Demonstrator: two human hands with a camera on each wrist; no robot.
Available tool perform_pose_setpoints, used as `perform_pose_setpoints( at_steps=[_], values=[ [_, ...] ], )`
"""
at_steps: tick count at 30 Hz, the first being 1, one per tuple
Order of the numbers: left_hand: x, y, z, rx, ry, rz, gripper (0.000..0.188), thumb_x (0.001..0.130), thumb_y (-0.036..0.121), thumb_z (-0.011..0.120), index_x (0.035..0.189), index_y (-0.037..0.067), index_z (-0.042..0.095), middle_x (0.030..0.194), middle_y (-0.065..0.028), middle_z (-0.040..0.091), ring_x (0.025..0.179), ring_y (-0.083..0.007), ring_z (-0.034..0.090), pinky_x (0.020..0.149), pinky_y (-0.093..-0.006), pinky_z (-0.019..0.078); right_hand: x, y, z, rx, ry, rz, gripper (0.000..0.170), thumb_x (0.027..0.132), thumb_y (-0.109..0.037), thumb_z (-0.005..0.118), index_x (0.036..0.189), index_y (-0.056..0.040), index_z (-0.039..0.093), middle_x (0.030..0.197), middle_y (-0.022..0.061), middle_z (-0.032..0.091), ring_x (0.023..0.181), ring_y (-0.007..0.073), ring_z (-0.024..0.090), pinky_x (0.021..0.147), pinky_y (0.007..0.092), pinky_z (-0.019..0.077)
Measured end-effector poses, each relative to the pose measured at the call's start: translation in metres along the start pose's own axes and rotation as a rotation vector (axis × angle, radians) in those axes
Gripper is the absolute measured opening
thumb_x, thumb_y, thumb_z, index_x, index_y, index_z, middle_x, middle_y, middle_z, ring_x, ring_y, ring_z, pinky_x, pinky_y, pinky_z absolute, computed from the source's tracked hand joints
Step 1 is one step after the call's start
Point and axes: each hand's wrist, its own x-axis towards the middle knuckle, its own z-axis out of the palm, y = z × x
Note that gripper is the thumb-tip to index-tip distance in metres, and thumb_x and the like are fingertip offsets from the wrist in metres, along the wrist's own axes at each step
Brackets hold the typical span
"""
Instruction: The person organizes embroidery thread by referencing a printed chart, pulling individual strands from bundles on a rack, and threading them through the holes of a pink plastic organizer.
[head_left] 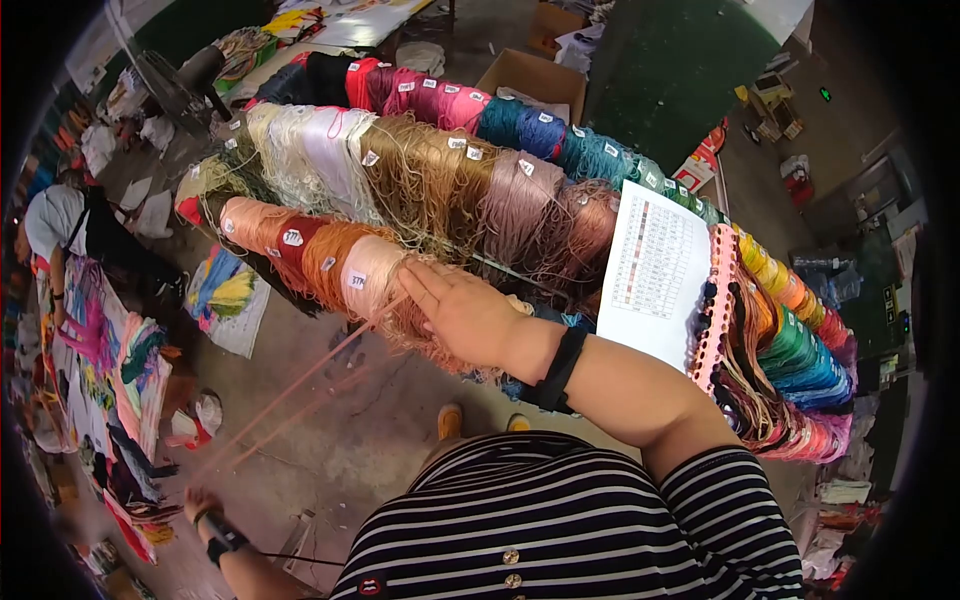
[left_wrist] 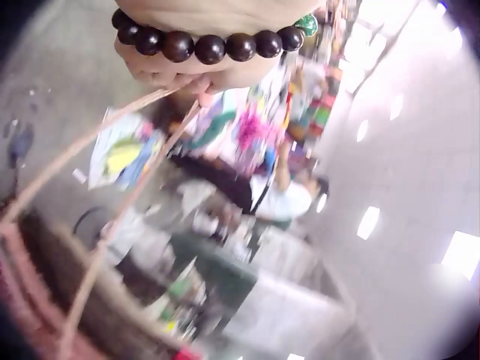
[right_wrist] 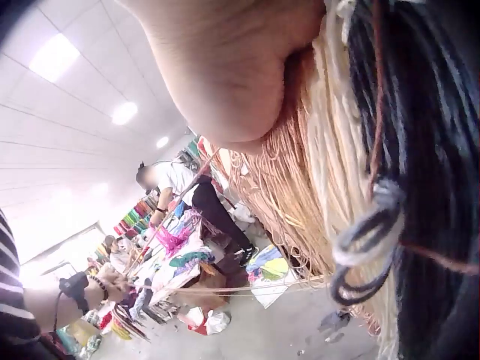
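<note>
My right hand (head_left: 468, 312) lies over a peach thread bundle (head_left: 368, 258) with its fingers straight against the strands. In the right wrist view its palm (right_wrist: 232, 82) overlaps the peach thread, with cream and dark navy thread (right_wrist: 427, 165) beside it. My left hand (head_left: 200, 503) is stretched far out to the lower left. Its curled fingers grip peach-pink strands (head_left: 300, 388), which run taut back to the bundle near my right fingers. In the left wrist view two lengths of strand (left_wrist: 124, 206) leave the fist below a dark bead bracelet (left_wrist: 210, 49).
Several rows of labelled thread bundles (head_left: 425, 165) lie along the rack. A printed chart (head_left: 655, 280) sits on them at the right, beside a pink holed strip (head_left: 715, 310). Another person (head_left: 60, 225) stands at a table with colourful thread (head_left: 130, 345) on the left.
</note>
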Motion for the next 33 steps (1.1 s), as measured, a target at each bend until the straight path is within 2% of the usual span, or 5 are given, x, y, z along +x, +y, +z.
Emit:
perform_pose_setpoints(
  at_steps=[2, 5, 9, 15, 33],
  values=[
    [-0.071, 0.039, -0.003, -0.092, 0.812, 0.261, 0.054, 0.097, 0.04, 0.022, 0.143, 0.017, 0.038, 0.151, -0.0027, 0.035, 0.141, -0.0149, 0.025, 0.117, -0.0386, 0.01, -0.001, 0.0, 0.0, 0.002, 0.006, 0.002, 0.066, 0.088, -0.021, 0.056, 0.142, 0.0051, 0.028, 0.145, 0.0234, 0.033, 0.131, 0.0364, 0.038, 0.111, 0.0418, 0.0282],
    [-0.056, 0.077, -0.045, 0.567, 0.93, 0.184, 0.05, 0.091, 0.043, 0.042, 0.132, 0.015, 0.051, 0.133, -0.0032, 0.053, 0.119, -0.0182, 0.049, 0.104, -0.0408, 0.0339, -0.001, -0.003, -0.006, 0.024, 0.021, 0.017, 0.068, 0.085, -0.021, 0.06, 0.141, 0.0037, 0.03, 0.144, 0.0221, 0.035, 0.13, 0.0356, 0.039, 0.111, 0.0431, 0.0286],
    [-0.099, -0.05, 0.255, 0.784, 0.403, 0.114, 0.019, 0.085, 0.029, 0.061, 0.097, 0.015, 0.063, 0.074, 0.0079, 0.057, 0.05, -0.0021, 0.035, 0.043, -0.0178, 0.0262, 0.0, -0.022, -0.038, 0.086, 0.104, 0.017, 0.062, 0.08, -0.019, 0.065, 0.135, -0.0033, 0.043, 0.139, 0.0183, 0.043, 0.128, 0.0355, 0.042, 0.107, 0.0465, 0.0319],
    [-0.15, -0.159, 0.451, 0.877, -0.555, -0.149, 0.019, 0.095, 0.019, 0.053, 0.097, 0.004, 0.065, 0.068, 0.0019, 0.054, 0.054, -0.0056, 0.041, 0.049, -0.0191, 0.0307, 0.004, -0.068, -0.085, 0.655, 0.084, -0.214, 0.04, 0.081, -0.009, 0.065, 0.121, -0.0058, 0.059, 0.114, 0.0155, 0.062, 0.107, 0.0314, 0.06, 0.09, 0.0389, 0.0475],
    [-0.163, -0.254, 0.59, 0.76, -1.264, -0.271, 0.024, 0.098, 0.024, 0.051, 0.093, 0.003, 0.062, 0.062, 0.0041, 0.045, 0.053, -0.0053, 0.037, 0.05, -0.0187, 0.0294, -0.099, -0.036, -0.299, 1.103, 0.523, 0.102, 0.016, 0.092, -0.02, 0.059, 0.099, -0.0058, 0.062, 0.089, 0.0024, 0.064, 0.081, 0.0086, 0.058, 0.077, 0.0231, 0.0476]
  ],
)
